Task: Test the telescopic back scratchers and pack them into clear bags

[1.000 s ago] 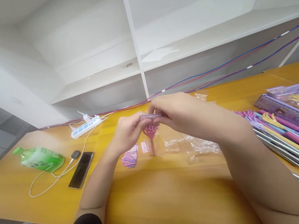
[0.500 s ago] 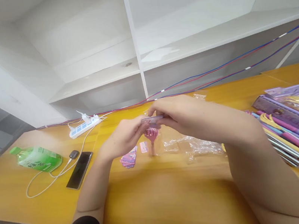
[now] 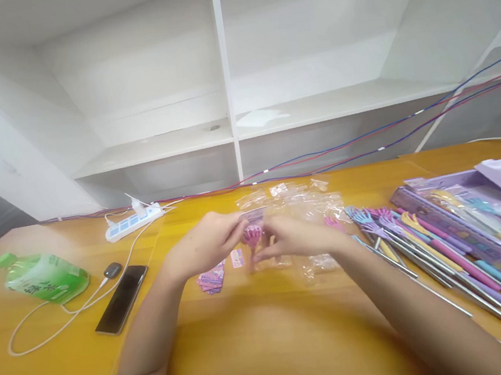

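Over the middle of the yellow table (image 3: 265,337), my left hand (image 3: 207,245) pinches the top of a small pink hand-shaped scratcher (image 3: 253,238) together with a lilac card at its head. My right hand (image 3: 294,237) sits just to the right and lower, fingers curled around the scratcher's lower part and the clear plastic bag (image 3: 290,260) around it. A small stack of printed pink cards (image 3: 212,278) and a tiny label (image 3: 237,258) lie under my left hand.
Several clear bags (image 3: 300,202) lie behind my hands. Many scratchers with metal rods (image 3: 414,257) and lilac packages (image 3: 488,219) fill the right side. A green bottle (image 3: 44,280), phone (image 3: 120,300), cable and power strip (image 3: 135,221) lie left. White shelves stand behind.
My right hand has dropped from above the scratcher's head to its lower part near the table. The view has shifted, showing more of the right side.
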Motion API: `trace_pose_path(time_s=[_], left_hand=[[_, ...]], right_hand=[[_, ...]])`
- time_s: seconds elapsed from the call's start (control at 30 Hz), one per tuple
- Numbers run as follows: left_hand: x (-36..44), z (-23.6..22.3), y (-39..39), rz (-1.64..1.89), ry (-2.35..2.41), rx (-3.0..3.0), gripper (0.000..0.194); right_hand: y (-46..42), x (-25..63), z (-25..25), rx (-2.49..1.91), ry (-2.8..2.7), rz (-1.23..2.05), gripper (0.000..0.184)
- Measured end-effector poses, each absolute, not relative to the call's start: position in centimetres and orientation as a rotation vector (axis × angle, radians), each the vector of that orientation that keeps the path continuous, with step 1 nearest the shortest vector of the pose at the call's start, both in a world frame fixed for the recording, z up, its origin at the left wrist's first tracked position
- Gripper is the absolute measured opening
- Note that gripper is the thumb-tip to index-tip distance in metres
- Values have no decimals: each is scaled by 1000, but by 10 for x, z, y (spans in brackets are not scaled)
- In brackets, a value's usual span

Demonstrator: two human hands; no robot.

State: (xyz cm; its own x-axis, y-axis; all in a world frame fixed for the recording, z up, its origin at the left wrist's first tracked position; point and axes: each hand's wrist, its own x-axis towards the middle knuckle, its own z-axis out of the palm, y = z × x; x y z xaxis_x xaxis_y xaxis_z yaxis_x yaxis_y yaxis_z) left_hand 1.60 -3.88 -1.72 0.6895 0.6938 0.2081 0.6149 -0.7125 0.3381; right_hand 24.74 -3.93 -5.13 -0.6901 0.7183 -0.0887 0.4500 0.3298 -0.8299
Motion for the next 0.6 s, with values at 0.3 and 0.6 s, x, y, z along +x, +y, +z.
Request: trace_pose_path(time_s=[0.3,0.6], left_hand=[[-7,12,-62,519,1090,2612,36],[-20,21,-80,1301,866,2520,23]], right_hand=[[-107,298,-89,-1294,-1840,860,32],[-117,570,-64,-2465,-1488,-360,16]])
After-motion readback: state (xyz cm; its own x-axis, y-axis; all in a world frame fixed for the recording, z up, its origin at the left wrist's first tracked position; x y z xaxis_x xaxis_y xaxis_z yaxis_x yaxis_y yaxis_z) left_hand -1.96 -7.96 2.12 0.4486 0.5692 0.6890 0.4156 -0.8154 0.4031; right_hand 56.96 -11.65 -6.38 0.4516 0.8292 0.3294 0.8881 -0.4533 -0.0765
